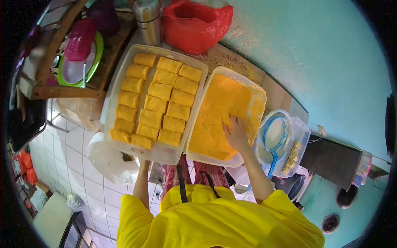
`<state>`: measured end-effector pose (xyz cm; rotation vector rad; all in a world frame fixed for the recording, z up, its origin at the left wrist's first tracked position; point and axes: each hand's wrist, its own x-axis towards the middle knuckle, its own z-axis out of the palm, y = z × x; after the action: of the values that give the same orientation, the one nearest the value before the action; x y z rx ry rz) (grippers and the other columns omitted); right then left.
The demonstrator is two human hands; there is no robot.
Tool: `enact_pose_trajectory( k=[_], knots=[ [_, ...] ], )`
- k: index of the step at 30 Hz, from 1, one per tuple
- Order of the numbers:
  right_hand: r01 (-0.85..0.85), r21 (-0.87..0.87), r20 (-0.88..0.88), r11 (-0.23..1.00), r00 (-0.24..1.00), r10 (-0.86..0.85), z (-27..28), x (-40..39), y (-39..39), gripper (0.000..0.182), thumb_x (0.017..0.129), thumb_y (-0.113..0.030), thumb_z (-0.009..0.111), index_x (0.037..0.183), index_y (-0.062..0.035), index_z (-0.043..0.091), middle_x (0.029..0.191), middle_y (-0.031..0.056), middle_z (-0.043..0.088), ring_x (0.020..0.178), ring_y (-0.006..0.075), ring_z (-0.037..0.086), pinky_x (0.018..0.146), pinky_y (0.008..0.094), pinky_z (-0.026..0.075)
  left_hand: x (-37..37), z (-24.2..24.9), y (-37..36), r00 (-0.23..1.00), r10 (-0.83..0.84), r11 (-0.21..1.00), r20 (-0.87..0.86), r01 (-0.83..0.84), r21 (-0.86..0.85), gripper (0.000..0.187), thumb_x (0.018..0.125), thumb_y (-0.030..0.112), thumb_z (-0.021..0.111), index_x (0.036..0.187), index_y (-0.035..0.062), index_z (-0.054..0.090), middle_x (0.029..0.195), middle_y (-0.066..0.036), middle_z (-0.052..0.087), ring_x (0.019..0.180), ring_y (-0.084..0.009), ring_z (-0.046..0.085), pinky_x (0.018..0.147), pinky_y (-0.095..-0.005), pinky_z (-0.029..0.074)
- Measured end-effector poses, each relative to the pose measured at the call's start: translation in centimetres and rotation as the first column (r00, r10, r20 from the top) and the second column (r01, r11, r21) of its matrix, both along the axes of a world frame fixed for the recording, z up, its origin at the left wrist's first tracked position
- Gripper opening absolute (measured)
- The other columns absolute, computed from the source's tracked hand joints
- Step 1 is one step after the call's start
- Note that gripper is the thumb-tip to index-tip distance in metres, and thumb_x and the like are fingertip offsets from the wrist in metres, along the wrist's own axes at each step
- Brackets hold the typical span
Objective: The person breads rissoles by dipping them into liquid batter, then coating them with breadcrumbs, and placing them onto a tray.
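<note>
My right hand (236, 134) rests in the orange breadcrumbs (215, 120), which fill the clear plastic tub (258, 89) on the right. Its fingers are somewhat apart, and nothing shows in them. Beside that tub lies a larger clear tray (155, 156) holding rows of orange-crumbed rolls (150, 118). My left forearm reaches the near edge of this tray, where the tray hides the left hand (144, 163) almost wholly; its fingers do not show.
On the right, a clear container (304, 128) holds pale uncoated pieces (292, 157), next to a blue-rimmed strainer (271, 149) over whitish liquid. A red plastic bag (198, 25) and a metal flask (148, 20) stand behind. A wooden rack (68, 91) with dishes borders the left.
</note>
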<state>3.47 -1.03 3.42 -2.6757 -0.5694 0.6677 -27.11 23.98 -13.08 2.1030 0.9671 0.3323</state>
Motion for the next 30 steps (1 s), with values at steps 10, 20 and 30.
enact_pose_trajectory(
  k=[10,20,30],
  knots=[
    [-0.248,0.064,0.240,0.967,0.944,0.226,0.0,-0.1,1.0,0.050,0.083,-0.029,0.060,0.126,-0.0078,0.046,0.124,0.0224,0.046,0.113,0.0423,0.044,0.092,0.0513,0.039,-14.7,13.6,-7.0,0.900,0.251,0.958,-0.356,-0.285,-0.044,0.024,0.094,0.016,0.048,0.110,-0.0014,0.046,0.096,-0.026,0.054,0.090,-0.0439,0.052,0.077,-0.0462,0.042],
    [-0.554,0.314,0.243,0.771,0.832,0.499,6.8,-3.3,-0.3,0.055,0.082,-0.030,0.063,0.129,-0.0063,0.045,0.128,0.0214,0.047,0.112,0.0413,0.046,0.096,0.0485,0.037,-13.7,26.5,-13.8,0.789,0.610,0.791,-0.069,-0.602,0.110,0.024,0.092,0.008,0.049,0.113,-0.0020,0.045,0.089,-0.020,0.054,0.078,-0.0327,0.054,0.072,-0.0364,0.043],
    [0.766,0.520,-0.850,0.378,0.510,0.134,13.2,-8.1,6.0,0.037,0.092,-0.035,0.052,0.106,-0.0008,0.053,0.100,0.0120,0.062,0.093,0.0213,0.061,0.085,0.0301,0.047,11.1,26.6,-13.6,0.959,-0.028,0.998,0.281,0.045,-0.054,0.035,0.086,0.009,0.057,0.118,0.0023,0.043,0.092,-0.020,0.057,0.082,-0.0389,0.056,0.071,-0.0420,0.046]
  ],
)
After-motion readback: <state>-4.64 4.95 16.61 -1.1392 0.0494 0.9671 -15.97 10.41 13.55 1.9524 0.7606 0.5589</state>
